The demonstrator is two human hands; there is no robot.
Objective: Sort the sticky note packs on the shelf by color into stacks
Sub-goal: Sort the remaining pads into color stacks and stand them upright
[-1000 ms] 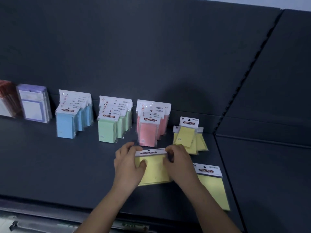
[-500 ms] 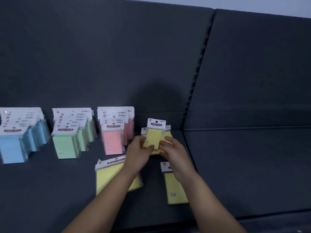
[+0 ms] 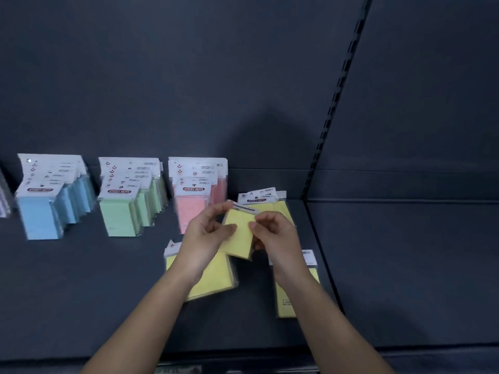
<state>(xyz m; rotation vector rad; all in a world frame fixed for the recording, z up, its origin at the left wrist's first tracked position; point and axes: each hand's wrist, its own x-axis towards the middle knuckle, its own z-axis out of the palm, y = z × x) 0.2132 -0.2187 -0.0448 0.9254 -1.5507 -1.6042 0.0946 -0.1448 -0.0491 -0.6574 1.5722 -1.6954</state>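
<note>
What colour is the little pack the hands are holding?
Yellow. The small pack shows best in the head view.

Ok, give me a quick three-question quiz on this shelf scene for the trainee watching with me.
1. True or false: both the left hand and right hand hold the small yellow pack.
2. Which stack stands just left of the pink stack? A blue, B green stack, C orange.
3. What lies under the left forearm?
Key: 1 true; 2 B; 3 a large yellow pack, lying flat.
</note>
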